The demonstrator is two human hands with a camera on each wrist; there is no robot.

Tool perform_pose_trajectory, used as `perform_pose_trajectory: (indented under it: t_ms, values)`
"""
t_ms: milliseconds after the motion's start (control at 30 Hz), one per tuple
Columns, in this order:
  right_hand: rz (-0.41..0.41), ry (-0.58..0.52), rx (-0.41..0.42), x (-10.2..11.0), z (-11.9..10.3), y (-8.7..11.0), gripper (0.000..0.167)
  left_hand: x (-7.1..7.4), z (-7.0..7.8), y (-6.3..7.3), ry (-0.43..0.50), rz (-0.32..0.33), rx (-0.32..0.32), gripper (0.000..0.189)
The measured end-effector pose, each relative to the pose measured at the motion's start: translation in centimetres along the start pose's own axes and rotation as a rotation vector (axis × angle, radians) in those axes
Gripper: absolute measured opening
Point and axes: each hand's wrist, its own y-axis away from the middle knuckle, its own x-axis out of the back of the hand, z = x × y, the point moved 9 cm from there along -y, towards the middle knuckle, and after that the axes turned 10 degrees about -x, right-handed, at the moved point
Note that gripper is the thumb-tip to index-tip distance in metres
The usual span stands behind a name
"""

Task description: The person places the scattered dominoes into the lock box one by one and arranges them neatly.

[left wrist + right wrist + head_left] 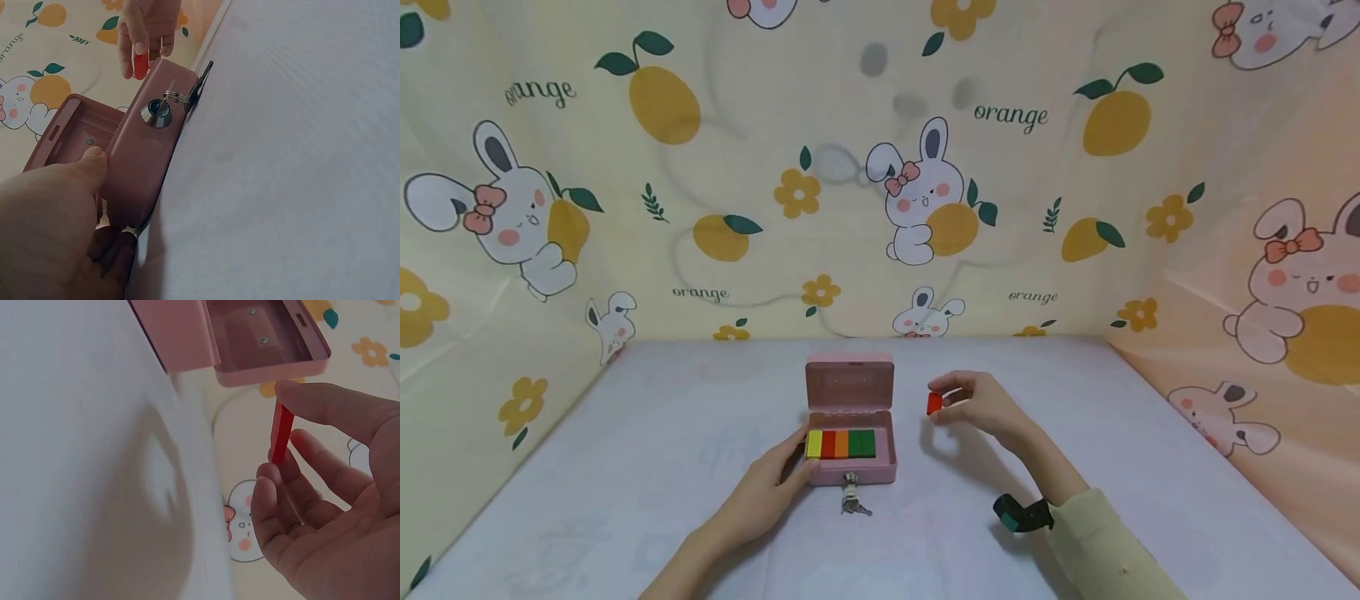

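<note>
A small pink cash box (868,476) stands on the table with its lid (850,387) raised at the back. Inside, a row of upright blocks (842,444) runs from yellow through red and orange to green, with bare space at the right end. My left hand (766,485) holds the box by its left side, thumb at the front rim; some of its fingers are hidden behind the box. To the right of the box and above the table, my right hand (981,406) pinches a flat red block (282,433) between thumb and fingertips.
A keyring with keys (853,503) hangs from the lock (157,113) on the box's front. The white tabletop (625,467) surrounds the box. A printed cloth (850,275) with rabbits and oranges rises behind and at both sides. A dark band (1024,513) sits on my right wrist.
</note>
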Motion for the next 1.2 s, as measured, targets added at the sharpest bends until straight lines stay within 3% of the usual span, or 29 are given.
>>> perform_pose_trajectory:
  t_ms: [333,767,1200]
  values:
    - [-0.036,-0.037,0.028,-1.4,-0.8,0.1,0.043,0.2,0.1,-0.1,0.004,0.001,0.007,0.068]
    - [-0.112,-0.014,0.09,-5.3,-2.4,1.0,0.043,0.5,0.1,0.2,-0.004,0.009,0.016,0.067]
    - [-0.088,0.014,0.096,-6.9,-2.7,1.1,0.037,0.2,0.0,0.0,0.011,0.005,-0.002,0.069]
